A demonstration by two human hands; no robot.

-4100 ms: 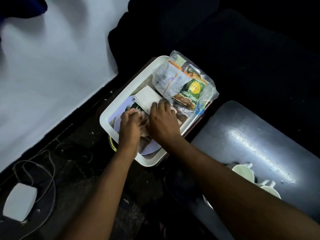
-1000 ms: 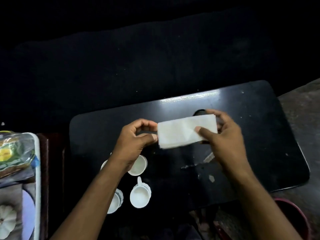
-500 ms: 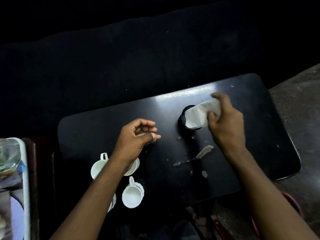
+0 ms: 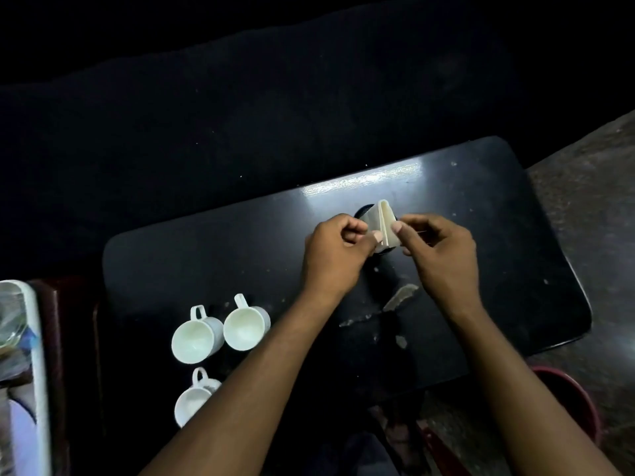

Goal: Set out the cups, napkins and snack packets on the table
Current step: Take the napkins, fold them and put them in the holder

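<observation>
A folded white napkin [image 4: 385, 223] stands upright in a round black holder [image 4: 364, 211] near the middle of the black table [image 4: 213, 255]. My left hand [image 4: 335, 250] pinches the napkin from the left and my right hand [image 4: 443, 250] pinches it from the right. Three white cups stand at the table's near left: one [image 4: 196, 338], a second [image 4: 244, 325] beside it, and a third [image 4: 192, 400] closer to me, partly hidden by my left forearm. Snack packets [image 4: 10, 321] lie in the white tray at the far left edge.
The white tray [image 4: 36, 355] sits on a dark stand left of the table. Chipped patches [image 4: 398, 297] mark the tabletop between my arms. A dark red bowl [image 4: 577, 407] stands on the floor at lower right. A dark sofa fills the space behind the table.
My right hand brought the napkin to the black holder and stood it in it. My left hand moved right from above the cups and now pinches the napkin too.
</observation>
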